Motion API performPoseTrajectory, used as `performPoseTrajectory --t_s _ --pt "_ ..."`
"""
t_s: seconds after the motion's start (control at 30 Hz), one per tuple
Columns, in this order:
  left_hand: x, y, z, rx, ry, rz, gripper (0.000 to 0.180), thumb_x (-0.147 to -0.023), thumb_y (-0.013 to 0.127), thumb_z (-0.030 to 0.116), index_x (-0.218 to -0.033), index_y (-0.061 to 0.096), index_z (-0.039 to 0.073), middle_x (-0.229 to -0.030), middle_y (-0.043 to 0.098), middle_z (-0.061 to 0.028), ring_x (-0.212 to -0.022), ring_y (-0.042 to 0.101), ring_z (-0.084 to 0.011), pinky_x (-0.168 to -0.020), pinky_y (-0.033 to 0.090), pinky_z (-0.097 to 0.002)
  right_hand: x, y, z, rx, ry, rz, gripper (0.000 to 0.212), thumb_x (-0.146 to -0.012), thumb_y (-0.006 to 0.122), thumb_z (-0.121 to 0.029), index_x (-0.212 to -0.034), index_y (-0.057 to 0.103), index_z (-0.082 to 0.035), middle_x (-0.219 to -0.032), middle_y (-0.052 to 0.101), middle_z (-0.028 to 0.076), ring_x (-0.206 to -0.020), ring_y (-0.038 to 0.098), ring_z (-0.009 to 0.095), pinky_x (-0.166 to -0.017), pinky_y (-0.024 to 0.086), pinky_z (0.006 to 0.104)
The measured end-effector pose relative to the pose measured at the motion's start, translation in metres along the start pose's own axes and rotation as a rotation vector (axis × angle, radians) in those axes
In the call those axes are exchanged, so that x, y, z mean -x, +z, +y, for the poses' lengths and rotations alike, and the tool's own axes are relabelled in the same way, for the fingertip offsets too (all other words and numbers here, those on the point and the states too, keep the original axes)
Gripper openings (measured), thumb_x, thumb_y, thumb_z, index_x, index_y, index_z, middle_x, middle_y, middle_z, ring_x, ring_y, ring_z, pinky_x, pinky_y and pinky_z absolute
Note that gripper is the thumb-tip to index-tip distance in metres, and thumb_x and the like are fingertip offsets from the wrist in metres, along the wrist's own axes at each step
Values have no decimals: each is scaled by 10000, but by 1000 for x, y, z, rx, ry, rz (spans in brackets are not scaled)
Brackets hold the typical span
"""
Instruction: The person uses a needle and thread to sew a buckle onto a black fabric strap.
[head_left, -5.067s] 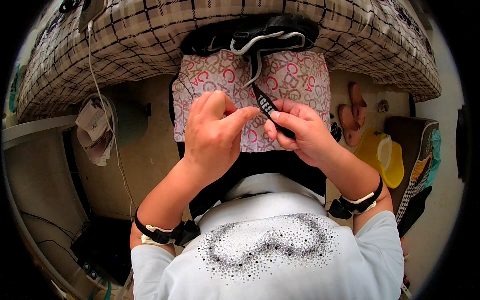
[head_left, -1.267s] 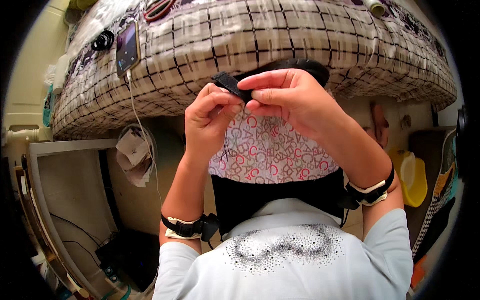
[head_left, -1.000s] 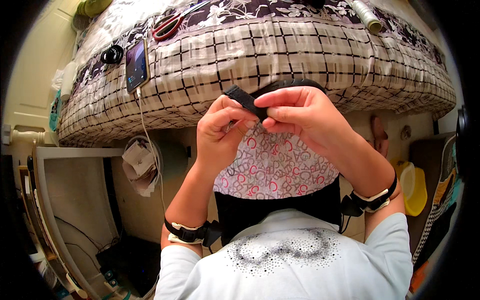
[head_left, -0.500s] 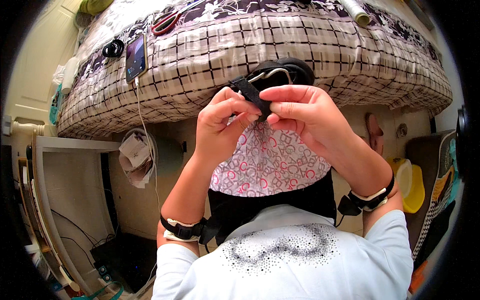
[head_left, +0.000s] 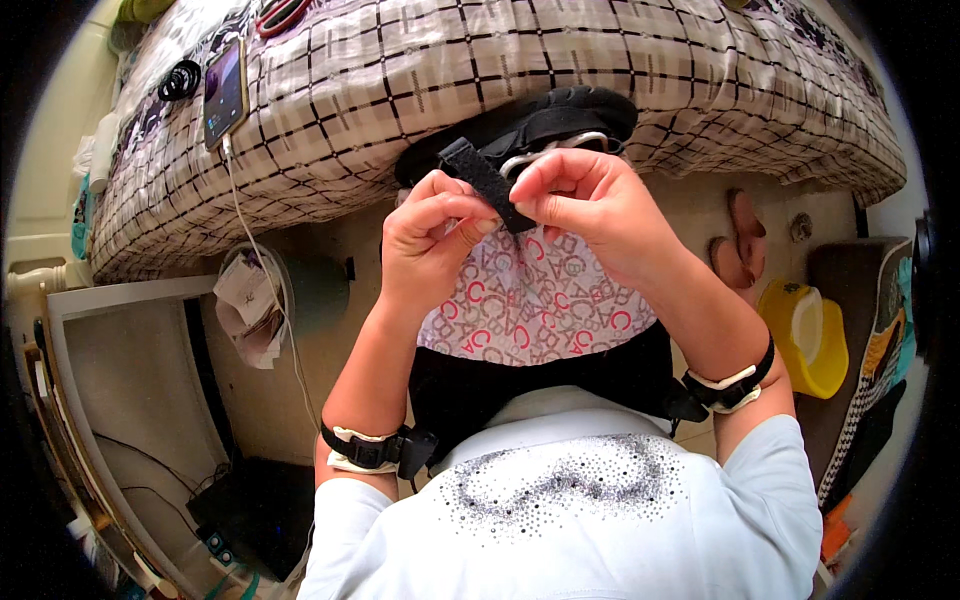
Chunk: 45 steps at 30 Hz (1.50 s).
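A short black strap (head_left: 490,185) with a fuzzy face, like hook-and-loop tape, slants between my hands in front of my lap. My left hand (head_left: 432,235) is closed, pinching the strap's near side between thumb and fingers. On the other edge, my right hand (head_left: 592,203) is closed with thumb and forefinger at the strap. Below them a white cloth (head_left: 530,305) with a pink and grey letter print spreads over my lap, gathered near the strap. Just beyond my fingers is a black rounded item (head_left: 585,108) with a silvery curved bar; its kind is unclear.
A bed with a checked cover (head_left: 350,110) stands ahead. On it lie a phone (head_left: 226,95) on a white cable, a black coil (head_left: 180,80) and red-handled scissors (head_left: 280,15). A bin (head_left: 250,305) stands left; slippers (head_left: 742,240) and a yellow tub (head_left: 803,335) are right.
The view has shifted, so the bed and its things sit higher and further left. My right fingers have shifted along the strap, leaving more of it and of the black item exposed.
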<state>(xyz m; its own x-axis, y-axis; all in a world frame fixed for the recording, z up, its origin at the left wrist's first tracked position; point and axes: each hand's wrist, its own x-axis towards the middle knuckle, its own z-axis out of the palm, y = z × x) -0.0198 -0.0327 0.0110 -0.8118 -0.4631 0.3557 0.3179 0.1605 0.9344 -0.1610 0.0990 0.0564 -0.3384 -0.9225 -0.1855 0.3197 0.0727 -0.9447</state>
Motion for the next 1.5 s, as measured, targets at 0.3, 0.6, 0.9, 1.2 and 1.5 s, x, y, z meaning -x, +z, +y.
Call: performPoseTrajectory --t_s 0.3,0.6,0.9,1.2,1.5 --pt "10 -1 -8 175 -114 47 92 -789 651 -58 -857 628 -1 -851 555 -23 -768 522 -90 -673 422 -203 -1 10 8 -236 133 31 204 -817 610 -42 -1012 660 -8 -963 653 61 -828 612 104 -709 525 239" --pt "18 11 -5 342 -252 156 67 -836 624 -17 -898 619 10 -851 507 16 -773 480 -59 -695 385 -183 1 12 8 -368 185 89 224 -812 642 -58 -1020 633 23 -974 645 87 -825 622 127 -727 541 246" --pt "20 16 -3 421 -293 199 68 -844 615 -7 -909 623 12 -836 484 29 -771 458 -51 -686 368 -175 1 13 7 -386 190 100 221 -808 652 -58 -1009 632 32 -933 647 90 -809 626 131 -724 541 237" --pt "21 17 -1 447 -319 214 87 -844 605 -18 -924 627 9 -837 482 28 -768 456 -50 -678 370 -174 2 16 7 -383 174 131 221 -803 650 -46 -1013 639 20 -949 648 83 -821 628 136 -732 535 240" --pt "21 14 2 330 -223 203 84 -833 617 -30 -909 631 4 -828 483 18 -747 454 -53 -661 370 -180 1 19 7 -335 122 120 204 -792 656 -36 -989 658 17 -918 656 76 -801 629 127 -727 534 251"
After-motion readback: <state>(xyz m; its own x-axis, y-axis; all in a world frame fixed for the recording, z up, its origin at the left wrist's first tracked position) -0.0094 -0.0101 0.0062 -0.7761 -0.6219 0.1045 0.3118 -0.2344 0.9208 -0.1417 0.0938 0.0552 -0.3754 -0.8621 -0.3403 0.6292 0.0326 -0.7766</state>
